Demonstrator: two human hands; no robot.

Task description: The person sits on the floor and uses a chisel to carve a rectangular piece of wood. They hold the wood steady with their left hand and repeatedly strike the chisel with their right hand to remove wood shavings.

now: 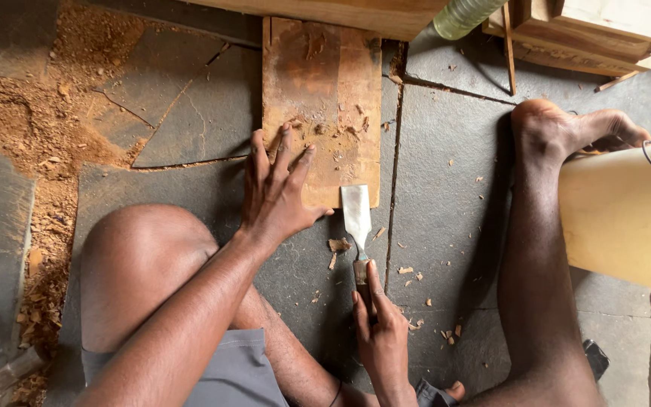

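Soft, even daylight over the wooden board [322, 98], no hard glare anywhere. Brightest patch right of the board, on the pale cream panel [627, 218], nearly washed out. Faint sheen on the chisel blade [356, 212] at the board's near edge. Gentle shadow under the left hand [276, 192] pressed flat on the board, another soft one beside the leg [536, 249] to the right. Sawdust heap [39, 120] left of the board warm and well lit. Sharp focus around the board and the right hand [382, 339] below it; slight softening and wide-angle stretch towards the frame corners.
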